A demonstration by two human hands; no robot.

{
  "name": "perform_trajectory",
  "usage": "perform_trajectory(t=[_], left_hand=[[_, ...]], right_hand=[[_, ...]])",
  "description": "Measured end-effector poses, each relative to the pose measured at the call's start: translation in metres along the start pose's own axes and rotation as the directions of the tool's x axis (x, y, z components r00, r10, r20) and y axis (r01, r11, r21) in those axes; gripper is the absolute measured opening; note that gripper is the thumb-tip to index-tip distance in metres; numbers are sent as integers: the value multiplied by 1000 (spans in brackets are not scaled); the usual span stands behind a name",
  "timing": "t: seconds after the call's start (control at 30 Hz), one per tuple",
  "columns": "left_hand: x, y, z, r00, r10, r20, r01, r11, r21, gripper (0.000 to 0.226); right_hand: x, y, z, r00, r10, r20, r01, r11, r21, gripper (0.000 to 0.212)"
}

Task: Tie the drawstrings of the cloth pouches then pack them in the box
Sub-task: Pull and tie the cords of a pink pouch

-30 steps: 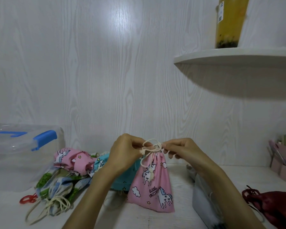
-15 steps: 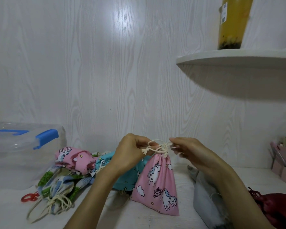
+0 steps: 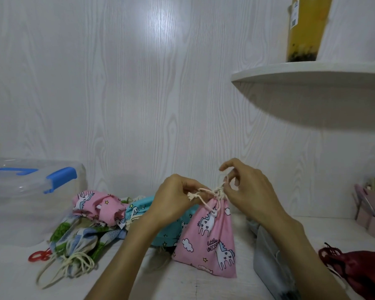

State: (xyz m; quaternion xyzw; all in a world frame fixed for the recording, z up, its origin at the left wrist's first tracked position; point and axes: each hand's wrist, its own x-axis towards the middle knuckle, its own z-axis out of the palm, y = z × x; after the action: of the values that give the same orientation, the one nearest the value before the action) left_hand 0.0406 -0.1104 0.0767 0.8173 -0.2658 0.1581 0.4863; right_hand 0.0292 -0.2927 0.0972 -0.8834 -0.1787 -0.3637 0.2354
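- Just above the white table [image 3: 204, 286], a pink unicorn pouch [image 3: 208, 241] hung by its gathered neck between the two hands, its lower edge reaching the tabletop.
- The left hand [image 3: 173, 202] pinched the cream drawstring [image 3: 204, 192] at the left of the neck, fingers curled round the cord, with a frayed cord end sticking out beside the knuckles.
- The right hand [image 3: 249, 191] was raised at the right of the neck, its thumb and forefinger nipping a strand of the same cord, the other fingers loosely bent.
- A loop of the cord drooped over the front of the pink cloth.
- To the left lay a heap of other pouches [image 3: 95, 221], pink, teal and green-and-blue prints tumbled together, their cream cords [image 3: 74, 263] trailing onto the table.
- A small red ring-shaped thing [image 3: 39, 255] lay just beside that heap.
- At the far left stood a clear plastic box [image 3: 30, 204] with blue clasps, its lid on.
- A dark red pouch [image 3: 359, 271] lay at the right edge, well apart from the heap.
- A grey plastic bag [image 3: 268, 263] lay under the right forearm.
- On the wall shelf [image 3: 307, 72] above stood a cup of yellow drink [image 3: 305, 29].
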Motion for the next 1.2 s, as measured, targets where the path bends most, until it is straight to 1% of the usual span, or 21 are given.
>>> perform_trajectory(t=[0.1,0.13,0.2,0.23,0.3,0.33,0.37,0.4,0.43,0.5,0.57,0.6,0.67,0.7,0.8,0.87,0.97,1.1,1.13,1.17,1.2], left_hand=[[-1,0,-1,1000,13,-15,-13,1000,-2,10],[-1,-1,-2,1000,14,-19,-14,1000,2,10],[0,-3,-4,1000,13,-28,-13,1000,-1,11],[0,-4,-5,999,11,-33,-11,1000,-8,12],[0,-5,-7,999,4,-47,-5,1000,-31,13],[1,-6,-8,999,0,-49,-2,999,-45,12],[1,-6,-9,999,-4,-48,1,998,-61,11],[1,-6,-10,999,-9,-44,5,997,-74,12],[0,-7,-11,999,-13,-38,10,996,-85,13],[0,-8,-10,1000,-17,-24,15,997,-81,14],[0,-9,-8,999,-27,-20,26,997,-72,13],[0,-8,-7,999,-34,-19,32,997,-75,12],[-1,-3,-6,999,-50,-16,48,991,-128,10],[-1,-1,-6,998,-63,-17,60,984,-166,10],[-3,5,-11,986,-161,-30,148,952,-270,9],[-3,4,-15,960,-274,-53,243,915,-323,10],[-4,-2,-21,910,-414,-28,367,836,-408,14],[-5,-11,-28,851,-519,80,493,737,-461,15],[-4,-12,-29,839,-532,116,515,706,-486,15],[-3,-13,-30,829,-539,152,532,674,-513,16],[-3,-14,-30,821,-542,180,542,642,-542,17]], right_hand=[[1,1,13,1000,-7,20,10,991,-133,31],[3,4,15,999,18,44,-14,995,-95,27],[6,8,13,982,140,126,-159,975,156,18],[8,9,11,957,213,199,-268,912,311,15],[8,12,2,872,278,404,-474,689,549,12],[8,14,-1,822,267,502,-554,575,602,15],[7,16,-5,785,240,571,-603,505,617,20],[5,19,-8,765,225,603,-617,521,589,22],[4,21,-11,764,217,608,-587,626,513,21],[2,21,-19,794,183,580,-412,864,290,23],[3,19,-23,872,113,475,-245,943,225,36],[3,17,-24,919,92,384,-209,939,275,39],[5,11,-25,962,110,251,-221,855,469,35],[7,8,-24,960,134,247,-251,803,540,34],[9,8,-21,917,223,331,-393,655,645,35],[8,14,-18,861,332,385,-508,545,667,34],[6,22,-9,776,408,480,-610,295,736,24],[5,18,0,718,324,616,-612,-127,781,22],[5,17,2,708,325,627,-600,-191,777,25],[5,16,4,701,333,631,-604,-192,773,28],[5,15,5,699,342,628,-627,-130,768,27]])
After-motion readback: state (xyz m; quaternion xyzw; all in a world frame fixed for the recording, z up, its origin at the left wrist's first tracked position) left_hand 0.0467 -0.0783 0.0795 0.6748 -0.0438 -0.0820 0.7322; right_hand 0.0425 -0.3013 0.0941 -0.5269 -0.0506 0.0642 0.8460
